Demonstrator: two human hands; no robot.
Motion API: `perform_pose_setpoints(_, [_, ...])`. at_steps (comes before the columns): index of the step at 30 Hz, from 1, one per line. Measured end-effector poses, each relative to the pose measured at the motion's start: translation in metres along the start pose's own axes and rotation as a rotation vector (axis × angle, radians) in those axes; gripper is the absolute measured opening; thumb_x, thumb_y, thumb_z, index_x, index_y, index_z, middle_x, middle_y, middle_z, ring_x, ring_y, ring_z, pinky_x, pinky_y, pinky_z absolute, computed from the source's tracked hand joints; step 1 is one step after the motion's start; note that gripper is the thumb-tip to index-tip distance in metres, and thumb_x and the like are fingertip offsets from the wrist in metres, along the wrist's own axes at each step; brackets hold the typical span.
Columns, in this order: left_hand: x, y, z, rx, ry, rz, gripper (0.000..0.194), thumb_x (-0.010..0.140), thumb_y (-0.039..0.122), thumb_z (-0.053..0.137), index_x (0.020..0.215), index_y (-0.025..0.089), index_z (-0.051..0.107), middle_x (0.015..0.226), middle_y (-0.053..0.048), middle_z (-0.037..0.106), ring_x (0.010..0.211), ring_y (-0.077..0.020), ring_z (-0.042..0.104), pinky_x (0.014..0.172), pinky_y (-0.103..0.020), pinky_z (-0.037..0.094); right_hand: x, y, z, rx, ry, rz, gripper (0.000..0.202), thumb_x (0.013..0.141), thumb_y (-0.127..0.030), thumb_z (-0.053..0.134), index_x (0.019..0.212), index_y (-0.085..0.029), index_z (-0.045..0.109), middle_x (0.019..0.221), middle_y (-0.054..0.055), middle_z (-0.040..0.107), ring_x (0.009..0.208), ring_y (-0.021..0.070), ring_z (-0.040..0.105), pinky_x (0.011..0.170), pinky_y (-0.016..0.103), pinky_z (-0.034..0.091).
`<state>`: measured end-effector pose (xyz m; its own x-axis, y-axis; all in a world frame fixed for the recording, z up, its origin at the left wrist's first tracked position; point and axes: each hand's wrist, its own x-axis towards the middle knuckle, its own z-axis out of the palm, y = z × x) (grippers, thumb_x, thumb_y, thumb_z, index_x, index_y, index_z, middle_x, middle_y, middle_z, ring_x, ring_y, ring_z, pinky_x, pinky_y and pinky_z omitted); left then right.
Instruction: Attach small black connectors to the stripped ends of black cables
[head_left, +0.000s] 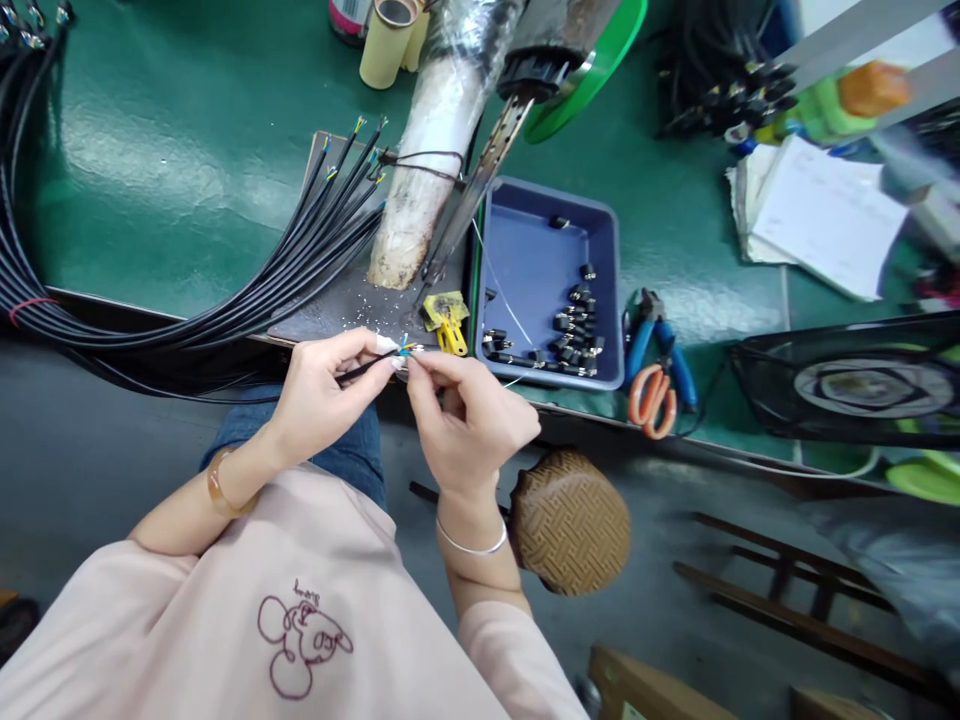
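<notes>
My left hand [322, 385] is closed on a black cable [365, 368], gripping it close to its stripped end. From that end thin coloured wires [406, 349] fan out, blue and yellow among them. Thumb and forefinger of my right hand [472, 410] are pinched at these wires; anything smaller between the fingertips is hidden. Just beyond the hands lies a yellow clip-like piece [451, 337] with a dirty yellow sponge-like pad [444, 309]. Above it a soldering iron [491, 150] points down, its tip near the pad.
A bundle of black cables [247, 295] with stripped ends lies left. Right of the iron, a blue tray [613, 290] holds several small black connectors [574, 320] beside a thin pale wire. Blue-handled pliers [640, 345] and orange-handled scissors [652, 400] lie farther right. A stool [571, 520] stands below.
</notes>
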<state>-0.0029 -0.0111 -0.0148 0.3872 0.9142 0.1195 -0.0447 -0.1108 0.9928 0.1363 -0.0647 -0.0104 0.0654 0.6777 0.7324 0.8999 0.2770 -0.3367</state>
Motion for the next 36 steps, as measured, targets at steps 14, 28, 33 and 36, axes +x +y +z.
perform_pose_setpoints(14, [0.003, 0.004, -0.004, -0.218, -0.061, -0.115, 0.012, 0.08, 0.023, 0.074, 0.08, 0.013, 0.068, 0.059, 0.003, 0.06, 0.052, -0.0067, 0.055, 0.053, -0.017, 0.048, 0.002, 0.008, -0.001, 0.348, -0.068, 0.261, 0.013, 0.093, -0.031, 0.064, 0.086, -0.022, 0.071, 0.059, -0.006, 0.06, 0.042, 0.0059, 0.045, 0.04, 0.02, 0.035])
perform_pose_setpoints(28, [0.015, -0.001, 0.001, -0.125, -0.003, -0.053, 0.016, 0.081, 0.027, 0.071, 0.073, 0.014, 0.067, 0.062, 0.002, 0.056, 0.054, -0.0066, 0.046, 0.051, -0.019, 0.04, 0.0, 0.012, 0.0, 0.057, 0.126, 0.009, 0.015, 0.086, -0.011, 0.072, 0.094, -0.022, 0.064, 0.089, 0.0, 0.078, 0.077, 0.0149, 0.077, 0.068, 0.024, 0.062])
perform_pose_setpoints(33, [0.018, -0.004, 0.002, -0.076, 0.023, -0.077, 0.017, 0.08, 0.027, 0.07, 0.07, 0.014, 0.064, 0.064, 0.001, 0.058, 0.059, -0.008, 0.05, 0.057, -0.019, 0.044, 0.005, 0.013, 0.01, -0.045, 0.08, -0.097, 0.016, 0.087, -0.008, 0.067, 0.085, -0.022, 0.059, 0.09, 0.003, 0.079, 0.077, 0.0127, 0.076, 0.07, 0.02, 0.061])
perform_pose_setpoints(36, [0.022, -0.003, 0.002, -0.067, 0.027, -0.07, 0.016, 0.08, 0.024, 0.067, 0.069, 0.014, 0.062, 0.064, 0.001, 0.057, 0.058, -0.0075, 0.05, 0.057, -0.018, 0.043, 0.007, 0.014, 0.015, -0.035, 0.081, -0.076, 0.018, 0.087, -0.008, 0.067, 0.083, -0.022, 0.057, 0.09, 0.004, 0.078, 0.078, 0.0131, 0.075, 0.07, 0.022, 0.061])
